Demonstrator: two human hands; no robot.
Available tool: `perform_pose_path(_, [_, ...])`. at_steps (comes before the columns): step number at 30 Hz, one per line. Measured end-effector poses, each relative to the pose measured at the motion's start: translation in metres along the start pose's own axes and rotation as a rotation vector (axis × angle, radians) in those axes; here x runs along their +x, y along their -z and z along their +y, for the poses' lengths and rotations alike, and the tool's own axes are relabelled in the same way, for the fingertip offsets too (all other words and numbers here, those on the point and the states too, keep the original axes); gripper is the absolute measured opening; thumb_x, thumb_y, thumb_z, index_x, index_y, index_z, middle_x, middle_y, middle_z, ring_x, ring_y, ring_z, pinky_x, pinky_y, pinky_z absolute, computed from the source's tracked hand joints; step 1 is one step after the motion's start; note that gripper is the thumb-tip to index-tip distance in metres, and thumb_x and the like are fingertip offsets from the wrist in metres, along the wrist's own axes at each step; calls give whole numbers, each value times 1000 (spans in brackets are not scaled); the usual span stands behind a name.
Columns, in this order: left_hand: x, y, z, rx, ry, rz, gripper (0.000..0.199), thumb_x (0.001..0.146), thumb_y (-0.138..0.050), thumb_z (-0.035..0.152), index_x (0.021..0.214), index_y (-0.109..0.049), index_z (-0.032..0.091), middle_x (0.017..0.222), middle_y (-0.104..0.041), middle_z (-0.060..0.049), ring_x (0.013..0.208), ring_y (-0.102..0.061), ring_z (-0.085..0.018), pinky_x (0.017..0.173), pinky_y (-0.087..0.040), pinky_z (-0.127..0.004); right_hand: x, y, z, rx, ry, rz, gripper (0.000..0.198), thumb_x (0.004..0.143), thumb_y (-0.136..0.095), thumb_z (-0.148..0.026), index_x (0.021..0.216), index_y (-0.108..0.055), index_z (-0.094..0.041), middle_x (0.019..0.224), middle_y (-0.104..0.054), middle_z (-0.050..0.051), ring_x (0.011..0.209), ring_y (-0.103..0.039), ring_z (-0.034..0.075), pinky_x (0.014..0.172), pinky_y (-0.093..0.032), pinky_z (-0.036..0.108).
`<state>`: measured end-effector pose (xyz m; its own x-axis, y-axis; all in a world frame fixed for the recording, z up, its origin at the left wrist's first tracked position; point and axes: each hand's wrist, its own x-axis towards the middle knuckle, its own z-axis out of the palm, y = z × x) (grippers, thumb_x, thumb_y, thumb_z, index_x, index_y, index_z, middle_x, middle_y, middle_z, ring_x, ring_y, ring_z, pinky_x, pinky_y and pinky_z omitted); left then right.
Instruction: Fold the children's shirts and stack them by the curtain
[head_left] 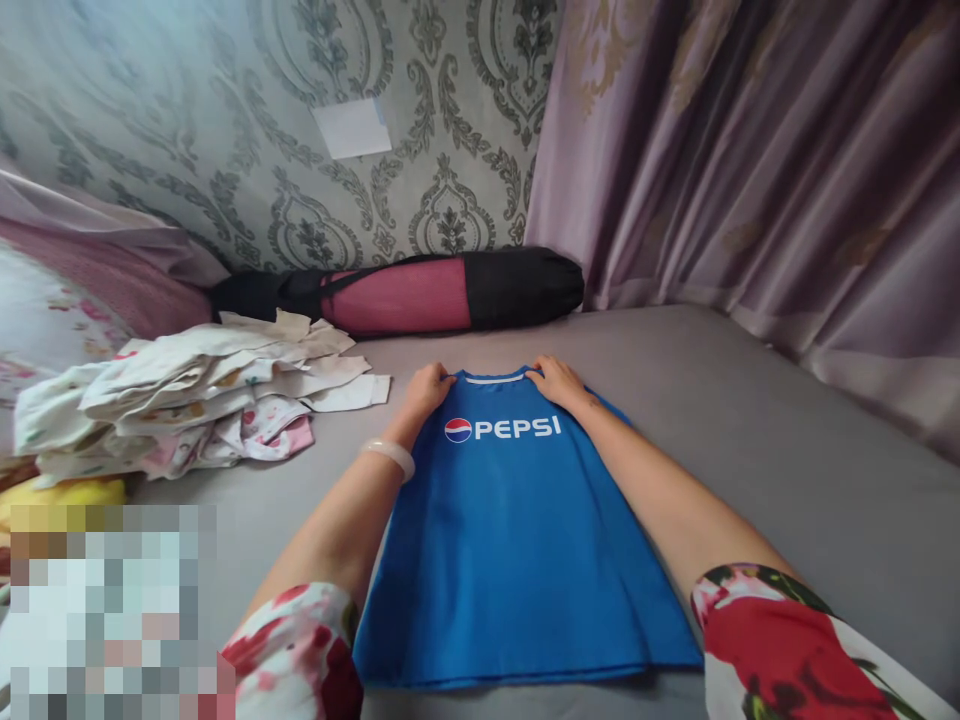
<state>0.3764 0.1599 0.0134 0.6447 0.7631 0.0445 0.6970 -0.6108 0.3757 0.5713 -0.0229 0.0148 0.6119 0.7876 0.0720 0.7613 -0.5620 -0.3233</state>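
Observation:
A blue T-shirt (510, 540) with a white PEPSI print and a round logo lies spread flat, its collar at the far end and its hem near me. My left hand (430, 386) is closed on the shoulder left of the collar, thumb toward the neckline. At the opposite shoulder, my right hand (556, 380) pinches the fabric with bent fingers. No sleeves show sticking out at the sides. Both forearms run along the shirt's side edges, and a pale bangle (390, 458) circles the left one.
Grey bedding (795, 450) spreads under everything. Left of the shirt sits a pile of light-coloured clothes (202, 385), with a yellow item (67, 498) before it. A black and pink long bag (405, 295) lies along the patterned wall. Purple curtains (675, 170) hang at the right. The lower left corner is pixelated.

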Motion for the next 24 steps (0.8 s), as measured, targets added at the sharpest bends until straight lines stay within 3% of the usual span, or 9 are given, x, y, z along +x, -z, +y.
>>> perform_pose_path(6, [-9, 32, -28, -115, 91, -197, 50, 81, -52, 62, 76, -70, 15, 77, -71, -10, 79, -66, -26, 67, -46, -29, -5, 29, 30, 153, -155, -149, 47, 95, -45, -56, 86, -69, -16, 99, -72, 14, 96, -66, 28, 75, -46, 30])
perform_pose_path(9, [-22, 50, -49, -275, 169, -299, 50, 70, -63, 65, 74, -69, 16, 69, -67, -6, 70, -62, -22, 59, -44, -27, -15, 42, 58, 440, -361, -214, 49, 94, -46, -58, 81, -66, -16, 87, -72, 13, 78, -67, 23, 63, -47, 28])
perform_pose_path(11, [-34, 59, -60, -388, 202, -346, 50, 62, -69, 65, 73, -69, 16, 63, -62, -3, 64, -57, -18, 55, -42, -26, -24, 47, 74, 631, -426, -277, 44, 93, -49, -55, 81, -66, -16, 82, -72, 11, 68, -65, 18, 58, -47, 26])
perform_pose_path(14, [-51, 69, -71, -532, 203, -386, 49, 55, -75, 62, 71, -68, 16, 59, -57, 0, 59, -51, -14, 52, -37, -24, -33, 49, 92, 699, -433, -312, 25, 84, -69, -43, 82, -67, -18, 72, -69, 5, 61, -62, 14, 55, -47, 24])
perform_pose_path(19, [-63, 78, -79, -517, 150, -465, 36, 50, -81, 47, 65, -66, 17, 56, -53, 2, 55, -47, -12, 49, -31, -23, -32, 44, 94, 644, -389, -308, 24, 65, -84, -31, 75, -66, -19, 66, -67, 2, 56, -60, 13, 51, -48, 23])
perform_pose_path(21, [-63, 78, -79, -509, 160, -422, 32, 51, -80, 41, 61, -61, 18, 53, -49, 4, 54, -45, -11, 50, -31, -23, -30, 44, 88, 612, -386, -282, 22, 66, -82, -27, 70, -63, -19, 63, -66, 1, 53, -58, 12, 48, -45, 21])
perform_pose_path(24, [-60, 74, -75, -577, 239, -184, 27, 58, -75, 36, 67, -57, 19, 57, -49, 4, 55, -46, -11, 51, -34, -22, -31, 47, 76, 578, -403, -236, 21, 72, -76, -26, 64, -58, -18, 54, -60, -2, 47, -51, 10, 43, -37, 20])
